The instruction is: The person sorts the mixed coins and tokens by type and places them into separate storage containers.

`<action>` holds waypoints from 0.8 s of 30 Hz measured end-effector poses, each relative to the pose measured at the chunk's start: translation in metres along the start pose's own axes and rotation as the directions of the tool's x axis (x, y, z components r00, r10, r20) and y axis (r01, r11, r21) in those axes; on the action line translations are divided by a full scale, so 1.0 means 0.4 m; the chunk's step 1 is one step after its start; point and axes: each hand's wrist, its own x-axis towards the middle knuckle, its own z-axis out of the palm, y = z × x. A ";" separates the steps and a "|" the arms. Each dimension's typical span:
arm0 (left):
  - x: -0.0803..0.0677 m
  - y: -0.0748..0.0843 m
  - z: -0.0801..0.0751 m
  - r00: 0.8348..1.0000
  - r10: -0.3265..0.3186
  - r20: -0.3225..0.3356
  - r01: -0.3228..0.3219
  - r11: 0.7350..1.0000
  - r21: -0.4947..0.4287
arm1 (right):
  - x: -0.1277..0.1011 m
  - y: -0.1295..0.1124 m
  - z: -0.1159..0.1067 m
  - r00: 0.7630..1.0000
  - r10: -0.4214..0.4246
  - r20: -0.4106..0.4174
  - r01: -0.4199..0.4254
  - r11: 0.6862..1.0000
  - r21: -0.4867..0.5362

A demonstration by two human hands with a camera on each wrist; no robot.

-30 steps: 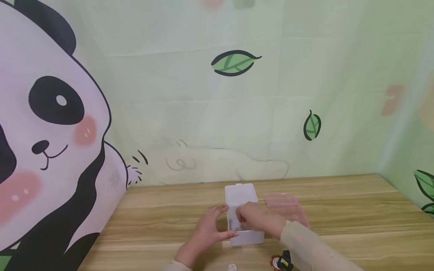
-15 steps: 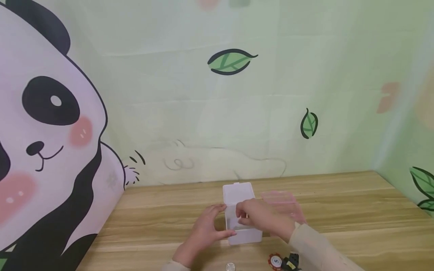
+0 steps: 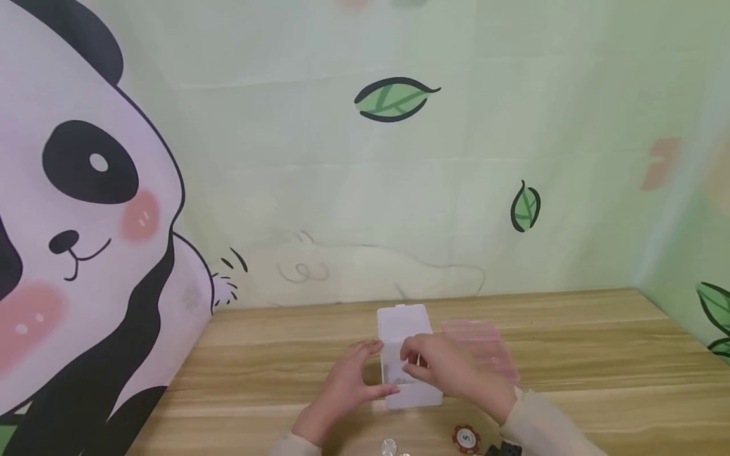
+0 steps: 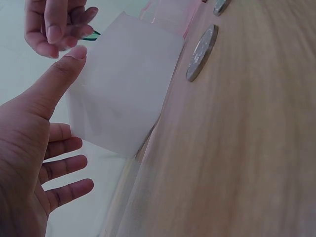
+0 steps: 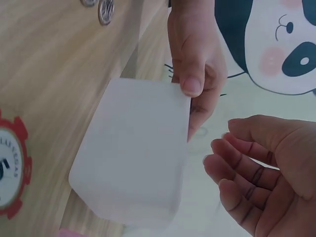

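Observation:
A white plastic box (image 3: 419, 397) stands on the wooden table, its lid (image 3: 402, 323) swung back towards the wall. My left hand (image 3: 348, 383) holds the box's left side, thumb at the near corner and index finger near the hinge. In the left wrist view the other fingers (image 4: 66, 168) are spread loosely. Above the box's opening is my right hand (image 3: 439, 364), fingers loosely bent; the right wrist view shows nothing between those fingers (image 5: 242, 163). Something small and greyish (image 3: 401, 380) lies inside the box, too blurred to name.
To the box's right lies a pink translucent case (image 3: 481, 345). A red-and-white poker chip (image 3: 466, 438) and silver coins (image 3: 389, 447) lie nearer the front. A black device (image 3: 504, 449) shows by the right sleeve. A panda-printed cloth (image 3: 285, 158) hangs behind the table.
My right hand has lifted out of the box and drawn slightly right, its fingers loosening. The black device moved with it, uncovering the poker chip. My left hand has stayed on the box.

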 end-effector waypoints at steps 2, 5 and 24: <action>0.001 0.000 -0.001 1.000 0.004 -0.004 -0.004 1.000 0.001 | -0.007 -0.008 -0.003 1.000 -0.019 -0.013 0.019 1.000 0.007; 0.002 -0.001 0.000 1.000 0.012 -0.014 -0.012 1.000 0.006 | -0.019 -0.022 -0.004 1.000 -0.027 -0.004 0.027 0.999 0.035; 0.001 0.005 -0.006 1.000 0.006 -0.001 -0.006 1.000 0.011 | -0.080 -0.064 0.038 0.996 -0.045 0.080 0.039 0.996 0.078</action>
